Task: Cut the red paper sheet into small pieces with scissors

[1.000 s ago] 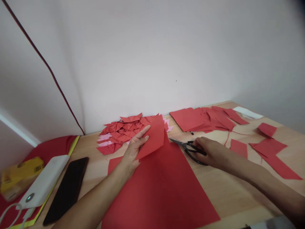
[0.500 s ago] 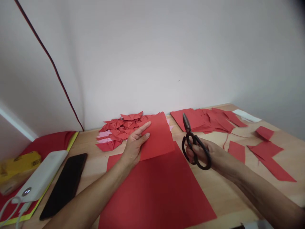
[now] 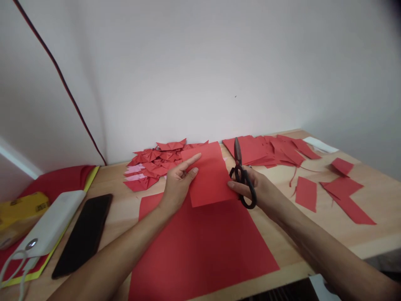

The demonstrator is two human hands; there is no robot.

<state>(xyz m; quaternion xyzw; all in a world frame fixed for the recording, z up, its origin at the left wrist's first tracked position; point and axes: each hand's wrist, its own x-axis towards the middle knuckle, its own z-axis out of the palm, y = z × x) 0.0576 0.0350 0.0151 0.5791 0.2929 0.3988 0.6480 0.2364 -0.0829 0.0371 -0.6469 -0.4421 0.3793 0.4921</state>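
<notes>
In the head view my left hand (image 3: 180, 182) pinches the left side of a red paper piece (image 3: 209, 177), its index finger stretched along the front. My right hand (image 3: 255, 188) has black-handled scissors (image 3: 238, 154) in its grip, blades closed and pointing up. The right thumb also touches the lower right edge of the paper piece. Beneath both hands a large red sheet (image 3: 203, 255) lies flat on the table.
Folded red and pink paper shapes (image 3: 156, 161) are heaped by the wall. Cut red pieces (image 3: 250, 150) lie at the back right, with loose scraps (image 3: 306, 194) nearer. On the left are a black phone (image 3: 83, 236), a white power bank (image 3: 52, 223) and a yellow packet (image 3: 23, 213).
My right hand, with the scissors, has moved left to the paper piece, and its thumb now touches the edge. The paper piece is turned slightly. The view has shifted a little.
</notes>
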